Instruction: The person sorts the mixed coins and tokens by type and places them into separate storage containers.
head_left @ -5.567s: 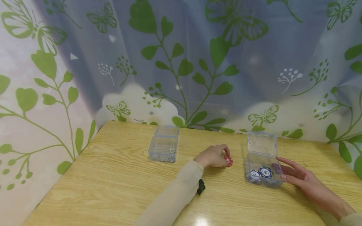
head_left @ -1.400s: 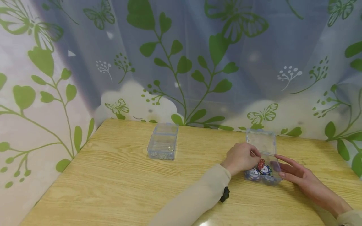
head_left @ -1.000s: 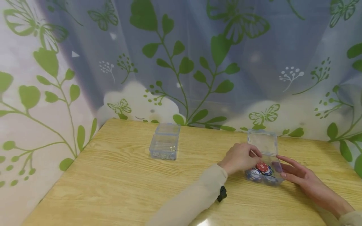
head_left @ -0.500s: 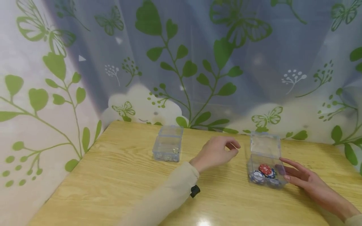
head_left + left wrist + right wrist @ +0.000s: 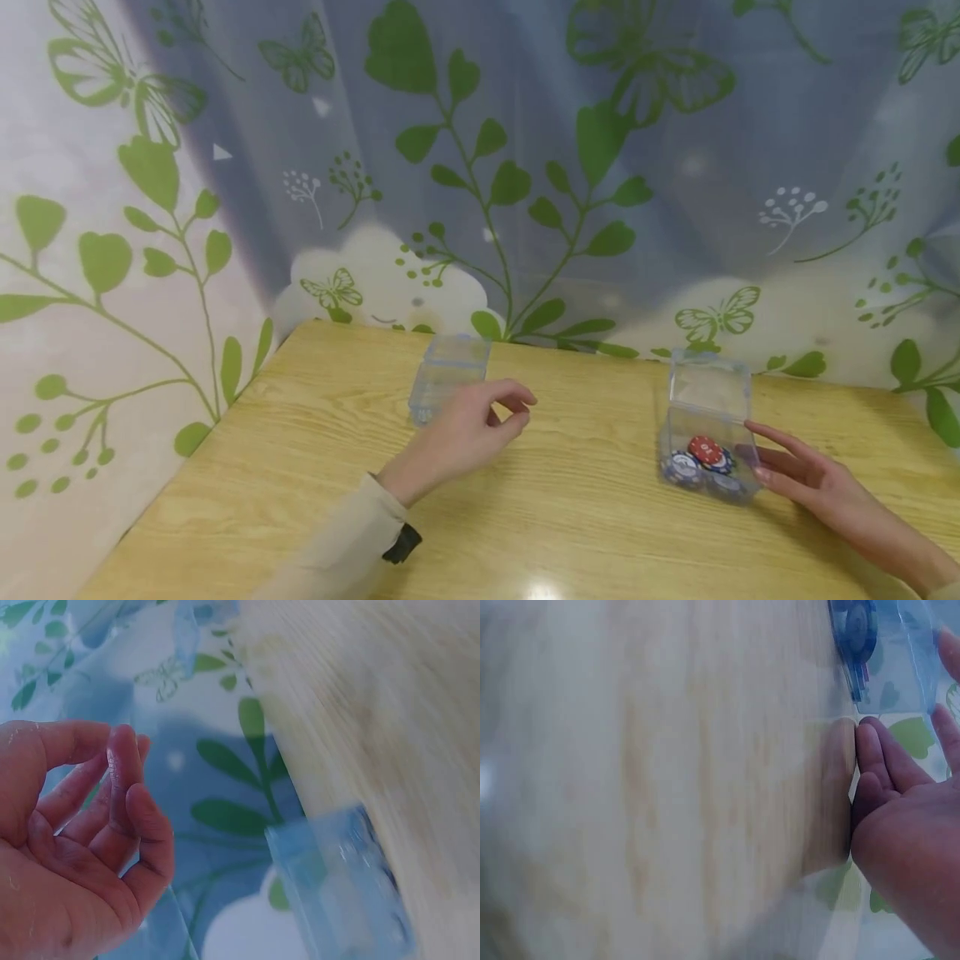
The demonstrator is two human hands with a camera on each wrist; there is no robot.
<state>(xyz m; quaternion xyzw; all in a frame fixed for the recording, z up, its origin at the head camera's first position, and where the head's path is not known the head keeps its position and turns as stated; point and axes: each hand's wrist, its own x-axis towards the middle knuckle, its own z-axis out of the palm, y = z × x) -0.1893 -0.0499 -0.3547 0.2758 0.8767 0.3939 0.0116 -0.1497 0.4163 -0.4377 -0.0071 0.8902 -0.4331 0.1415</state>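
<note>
On the right of the table stands a clear plastic box (image 5: pixel 708 387) with its lid raised. Inside it a red poker chip (image 5: pixel 706 451) lies on blue-and-white poker chips (image 5: pixel 684 468). My right hand (image 5: pixel 825 483) rests against the box's right side, thumb and index finger extended along the wall. My left hand (image 5: pixel 465 433), fingers loosely bent and holding nothing, is over the table and partly covers a second clear box (image 5: pixel 456 350), also lidded and open. In the left wrist view, the left hand (image 5: pixel 82 847) is apart from that box (image 5: pixel 330 877), whose contents are mostly hidden.
The wooden table (image 5: pixel 592 517) meets a patterned curtain (image 5: pixel 525 167) along its back edge. Another curtain side (image 5: pixel 112 350) borders the table at the left. Both raised lids stand close to the back curtain.
The red chip, pinched by my left hand earlier, was let go onto the blue chips in the right box. My left hand has since moved left to the second box. The right hand stays put.
</note>
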